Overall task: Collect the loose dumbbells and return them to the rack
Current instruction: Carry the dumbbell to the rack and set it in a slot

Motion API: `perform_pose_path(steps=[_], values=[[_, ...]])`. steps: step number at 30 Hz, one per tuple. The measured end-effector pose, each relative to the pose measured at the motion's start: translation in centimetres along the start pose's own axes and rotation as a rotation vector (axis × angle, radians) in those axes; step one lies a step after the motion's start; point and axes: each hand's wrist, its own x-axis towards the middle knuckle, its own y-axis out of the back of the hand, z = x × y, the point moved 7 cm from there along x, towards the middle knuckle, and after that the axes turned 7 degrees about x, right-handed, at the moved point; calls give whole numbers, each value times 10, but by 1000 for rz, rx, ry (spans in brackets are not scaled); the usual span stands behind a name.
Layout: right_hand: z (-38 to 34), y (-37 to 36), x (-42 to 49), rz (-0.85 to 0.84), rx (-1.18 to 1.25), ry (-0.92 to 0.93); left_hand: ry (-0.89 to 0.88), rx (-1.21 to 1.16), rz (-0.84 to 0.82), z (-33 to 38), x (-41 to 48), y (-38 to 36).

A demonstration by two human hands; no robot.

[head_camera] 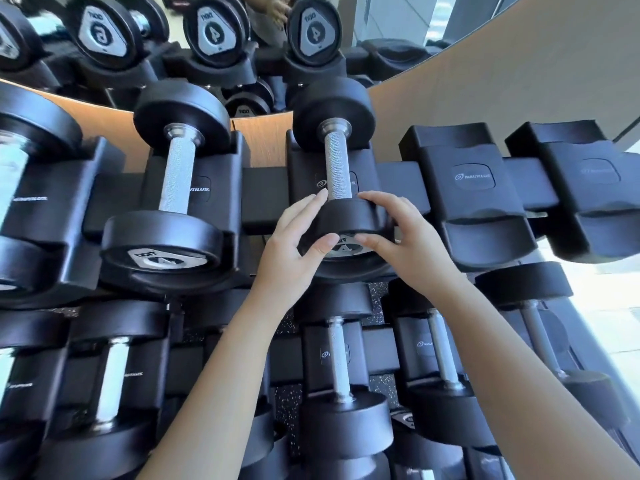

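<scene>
A black dumbbell marked 4 (337,161), with a knurled steel handle, lies in a cradle on the top row of the black rack (265,195). My left hand (294,251) and my right hand (405,240) both grip its near head, one on each side, thumbs across the end plate. Another dumbbell marked 4 (173,188) rests in the cradle to the left. A bigger dumbbell (20,188) sits at the far left.
Two bare cradles (474,195) (585,192) stand to the right on the top row. The lower row holds several dumbbells (341,375). A mirror (207,39) behind the rack reflects the weights. A wood panel wall (485,81) runs behind.
</scene>
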Motion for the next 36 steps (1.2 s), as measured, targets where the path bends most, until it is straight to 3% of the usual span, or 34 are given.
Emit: perform_pose_path(steps=[9, 16, 25, 36], values=[[3, -3, -2, 101, -6, 12, -20, 4, 103, -3, 1, 2], [5, -7, -4, 134, 63, -18, -32, 59, 86, 3, 8, 11], [22, -7, -10, 91, 402, -83, -35, 149, 68, 24, 12, 5], [30, -6, -7, 62, 346, -63, -27, 148, 182, 22, 1, 2]])
